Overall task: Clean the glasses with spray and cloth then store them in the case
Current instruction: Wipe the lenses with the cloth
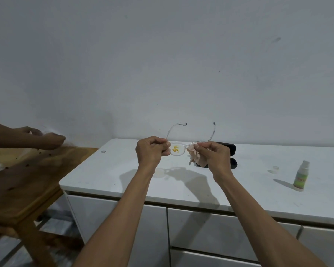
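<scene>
Clear-framed glasses (178, 151) hang in the air above the white cabinet top (249, 189), temples open and pointing away from me. Yellow smears mark the left lens. My left hand (151, 153) pinches the frame's left end. My right hand (213, 154) presses a crumpled pink cloth (195, 157) onto the right lens, which the cloth covers. An open black case (232, 151) lies behind my right hand, partly hidden. A small green-and-white spray bottle (301, 176) stands at the right, its clear cap (275, 168) lying beside it.
A wooden table (27, 180) stands to the left of the cabinet. Another person's hands (44, 137) rest over it by the wall. White drawer fronts (210, 228) run below the cabinet top. A small grey object (103, 151) lies near the cabinet's back left corner.
</scene>
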{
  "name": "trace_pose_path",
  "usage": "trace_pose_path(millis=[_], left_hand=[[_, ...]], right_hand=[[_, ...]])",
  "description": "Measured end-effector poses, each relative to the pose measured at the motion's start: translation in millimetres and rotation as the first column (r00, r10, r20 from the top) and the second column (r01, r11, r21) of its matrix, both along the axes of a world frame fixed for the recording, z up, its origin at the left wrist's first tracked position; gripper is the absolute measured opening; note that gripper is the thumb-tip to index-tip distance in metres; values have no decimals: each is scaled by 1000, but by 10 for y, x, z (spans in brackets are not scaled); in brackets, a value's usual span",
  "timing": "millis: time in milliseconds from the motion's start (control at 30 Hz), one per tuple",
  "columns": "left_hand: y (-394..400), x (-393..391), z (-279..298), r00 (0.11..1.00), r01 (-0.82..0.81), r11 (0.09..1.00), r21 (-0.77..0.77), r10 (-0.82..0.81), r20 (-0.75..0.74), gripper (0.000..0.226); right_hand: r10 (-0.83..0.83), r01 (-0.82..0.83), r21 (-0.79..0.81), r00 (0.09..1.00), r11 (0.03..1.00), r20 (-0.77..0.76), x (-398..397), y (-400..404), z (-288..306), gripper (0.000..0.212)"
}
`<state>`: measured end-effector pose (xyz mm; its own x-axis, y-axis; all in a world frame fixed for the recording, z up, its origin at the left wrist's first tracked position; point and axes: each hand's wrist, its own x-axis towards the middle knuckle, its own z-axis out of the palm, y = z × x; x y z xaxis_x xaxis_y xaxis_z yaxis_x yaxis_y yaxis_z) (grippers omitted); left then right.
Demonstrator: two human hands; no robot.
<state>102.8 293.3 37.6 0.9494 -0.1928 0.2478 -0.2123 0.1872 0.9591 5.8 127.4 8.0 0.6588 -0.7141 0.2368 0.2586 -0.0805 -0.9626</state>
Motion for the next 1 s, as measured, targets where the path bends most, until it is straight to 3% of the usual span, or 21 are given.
trace_pose_path(millis=[300,500,667,833,1000], left_hand=[[-20,-61,-17,998,51,999,-3,-51,49,8],[-132,-140,28,992,54,998,-37,-49,113,11],[-232,-154,26,994,20,998,-52,-14,112,14],[-154,-44,-49,999,-9,999,-49,12,50,9],[-51,-4,-123,1000,-27,998,-54,27,-7,9]], right_hand=[[-372,374,0,921,927,113,60,130,58,4],[-444,387,305,884,870,147,302,155,152,23],[-297,198,406,934,892,199,341,150,182,16],[-90,77,200,994,977,60,218,30,101,14],[52,-51,20,998,998,-42,101,-23,8,10]])
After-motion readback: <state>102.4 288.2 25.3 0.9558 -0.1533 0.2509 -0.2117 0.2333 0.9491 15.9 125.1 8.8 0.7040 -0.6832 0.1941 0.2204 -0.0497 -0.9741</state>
